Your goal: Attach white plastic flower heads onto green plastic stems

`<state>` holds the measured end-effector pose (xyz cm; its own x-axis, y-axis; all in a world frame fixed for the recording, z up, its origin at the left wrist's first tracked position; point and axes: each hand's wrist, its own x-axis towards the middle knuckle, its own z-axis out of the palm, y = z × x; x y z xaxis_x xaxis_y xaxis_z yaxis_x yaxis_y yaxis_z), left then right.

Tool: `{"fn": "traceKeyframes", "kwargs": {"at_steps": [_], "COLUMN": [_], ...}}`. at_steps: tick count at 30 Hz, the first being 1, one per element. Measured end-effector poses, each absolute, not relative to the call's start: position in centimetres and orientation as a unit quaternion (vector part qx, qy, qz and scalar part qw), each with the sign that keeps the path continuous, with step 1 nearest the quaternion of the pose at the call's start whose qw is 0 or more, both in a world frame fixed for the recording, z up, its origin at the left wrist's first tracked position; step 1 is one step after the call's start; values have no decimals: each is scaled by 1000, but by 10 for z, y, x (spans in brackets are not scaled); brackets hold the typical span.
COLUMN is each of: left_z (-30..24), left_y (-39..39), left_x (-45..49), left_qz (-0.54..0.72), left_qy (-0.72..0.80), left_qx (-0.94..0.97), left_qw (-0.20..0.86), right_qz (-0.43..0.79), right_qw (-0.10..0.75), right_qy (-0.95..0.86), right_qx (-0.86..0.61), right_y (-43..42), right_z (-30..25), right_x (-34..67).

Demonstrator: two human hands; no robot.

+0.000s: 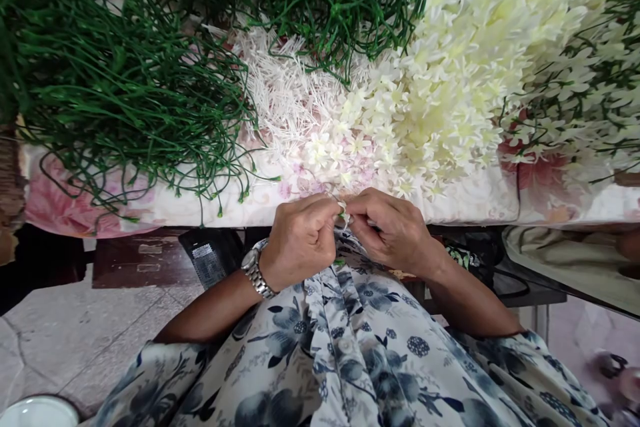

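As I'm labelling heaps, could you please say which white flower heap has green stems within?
The far-right heap of white star-shaped flowers; the yellowish-white flower heap left of it shows almost no green.

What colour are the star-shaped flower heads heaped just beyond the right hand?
The star-shaped flower heads are white, tinged pale yellow; best seen in the head view.

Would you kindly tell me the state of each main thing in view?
Left hand: closed, fingertips pinching the small white piece.
Right hand: closed, fingertips at the same piece.
Small white piece: held, partly hidden by fingers.
Wristwatch: worn.
Green stems: heaped in a tangle.
Thin white pieces: piled loosely.
Pale flowers: heaped, petals open.
White-and-green flowers: piled, petals open.
Floral cloth: spread under the piles.
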<state>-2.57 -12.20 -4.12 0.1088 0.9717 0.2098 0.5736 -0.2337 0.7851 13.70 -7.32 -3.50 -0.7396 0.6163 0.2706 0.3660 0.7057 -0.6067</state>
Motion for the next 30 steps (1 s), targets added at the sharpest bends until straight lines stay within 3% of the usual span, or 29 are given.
{"fn": "traceKeyframes", "kwargs": {"at_steps": [12,21,30], "left_z": [-43,-43,-44], "left_y": [-123,-123,-127], "left_x": [-22,-28,-25], "left_qz": [372,434,459], "left_qy": [573,554,534], "left_qx": [685,631,637], "left_qw": [252,327,314], "right_qz": [278,303,329], "right_qw": [235,252,246], "right_qy": [-882,-868,-853], "right_qx": [-300,-302,-321], "right_y": [-75,-71,-73], "right_z": [-37,-33,-21], "right_x": [136,136,138]}}
